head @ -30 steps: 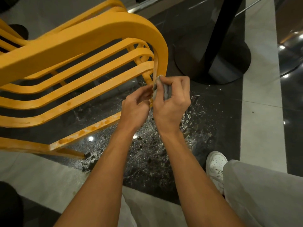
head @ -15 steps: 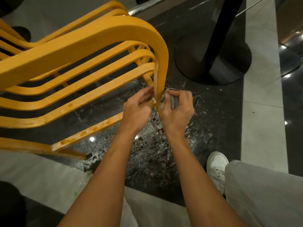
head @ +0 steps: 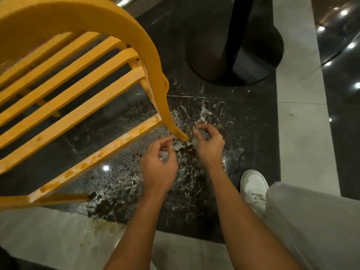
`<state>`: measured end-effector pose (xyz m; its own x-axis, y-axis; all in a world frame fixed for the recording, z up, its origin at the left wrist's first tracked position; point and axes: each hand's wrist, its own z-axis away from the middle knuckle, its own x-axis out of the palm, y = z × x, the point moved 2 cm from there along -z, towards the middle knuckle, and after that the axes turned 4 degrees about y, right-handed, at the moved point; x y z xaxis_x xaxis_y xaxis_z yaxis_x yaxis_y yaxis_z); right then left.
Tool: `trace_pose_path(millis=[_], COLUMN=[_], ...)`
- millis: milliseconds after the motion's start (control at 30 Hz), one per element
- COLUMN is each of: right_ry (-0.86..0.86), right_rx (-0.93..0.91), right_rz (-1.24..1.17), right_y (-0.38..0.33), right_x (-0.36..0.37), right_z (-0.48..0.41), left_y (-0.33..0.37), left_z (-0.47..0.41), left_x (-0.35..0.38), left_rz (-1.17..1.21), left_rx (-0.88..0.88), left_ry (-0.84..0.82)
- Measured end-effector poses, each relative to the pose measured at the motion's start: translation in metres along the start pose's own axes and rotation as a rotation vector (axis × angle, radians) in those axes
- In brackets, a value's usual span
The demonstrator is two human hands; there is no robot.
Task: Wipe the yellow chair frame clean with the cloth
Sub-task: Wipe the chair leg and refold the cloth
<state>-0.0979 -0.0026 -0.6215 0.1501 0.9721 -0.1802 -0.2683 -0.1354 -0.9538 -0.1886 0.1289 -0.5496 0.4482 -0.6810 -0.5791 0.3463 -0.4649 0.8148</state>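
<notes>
Down at the leg tip of the yellow chair frame (head: 87, 100), just above the spattered floor (head: 243, 117), our right hand (head: 209, 146) pinches the cloth (head: 195, 143) in its grip, placed, we judge, to wipe that end. Our left hand (head: 158, 161) curls opposite; what its grip holds we cannot tell. Floor lies open toward us, with the table base (head: 233, 61) beyond.

place: likely café | cues: pedestal table base (head: 255, 63), polished stone floor (head: 253, 133), yellow chair (head: 124, 22)
</notes>
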Motion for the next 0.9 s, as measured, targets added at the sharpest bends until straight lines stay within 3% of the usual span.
trace_pose_path(millis=[233, 333, 567, 900], right_ry=[-0.120, -0.192, -0.143, -0.235], right_rx=[0.119, 0.164, 0.221, 0.255], right_rz=[0.114, 0.124, 0.344, 0.332], right_y=[0.054, 0.076, 0.106, 0.101], right_x=[0.035, 0.053, 0.062, 0.065], right_z=[-0.040, -0.047, -0.067, -0.083], left_y=[-0.034, -0.033, -0.036, -0.039], left_z=[-0.024, -0.036, -0.046, -0.045], left_x=[0.030, 0.037, 0.048, 0.044], left_rz=[-0.022, -0.008, 0.050, 0.124], left_rx=[-0.329, -0.344, -0.327, -0.361], left_ry=[-0.106, -0.117, -0.166, -0.165])
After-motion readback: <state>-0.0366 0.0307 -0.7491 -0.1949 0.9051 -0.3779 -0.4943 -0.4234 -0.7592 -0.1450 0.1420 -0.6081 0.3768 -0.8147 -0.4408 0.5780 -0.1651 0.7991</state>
